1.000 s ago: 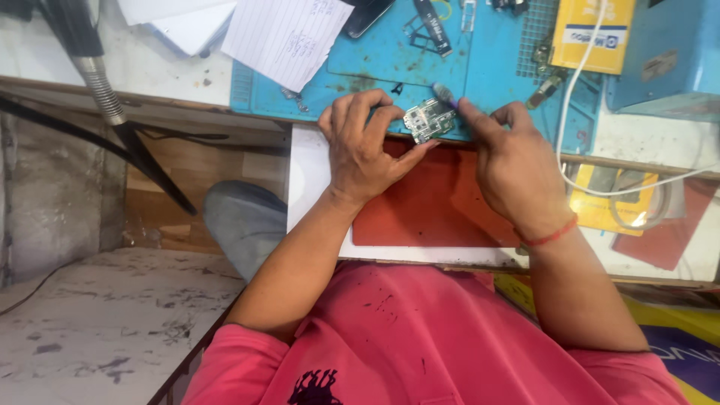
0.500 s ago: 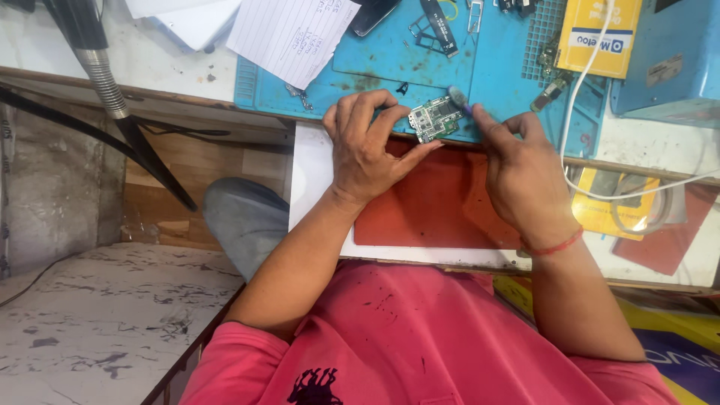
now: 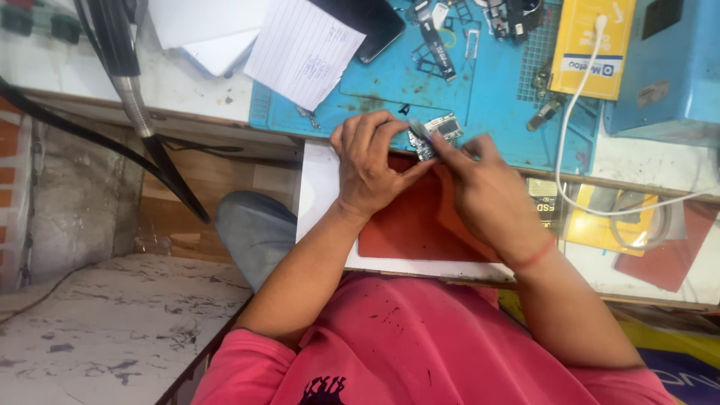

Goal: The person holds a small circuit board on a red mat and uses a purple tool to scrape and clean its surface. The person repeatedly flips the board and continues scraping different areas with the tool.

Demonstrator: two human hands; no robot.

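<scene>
1. Blue metal, the big box (image 3: 667, 64) fills the far right corner of the bench, a dark square panel on its top face.
2. Blue again, the rubber work mat (image 3: 390, 82) spreads across the middle of the bench, scattered with small dark parts and strips.
3. Red, a flat pad (image 3: 409, 229) lies on a white board at the near edge, partly under both wrists.
4. A lined white sheet of paper (image 3: 300, 49) rests tilted over the mat's left corner, more white sheets behind it.
5. A yellow rectangular package (image 3: 589, 45) with a white label band stands on the mat's right side; a white cable (image 3: 574, 112) crosses over it and loops down to the right.
6. A dark phone (image 3: 371, 26) lies beside the paper, screen up.
7. The left hand (image 3: 367, 165) curls its fingers over the small circuit board (image 3: 436, 135), pinching its left end at the mat's near edge.
8. The right hand (image 3: 480, 191) presses a thin tool tip to the board, thumb and forefinger closed narrowly around it; the tool itself is mostly hidden.
</scene>
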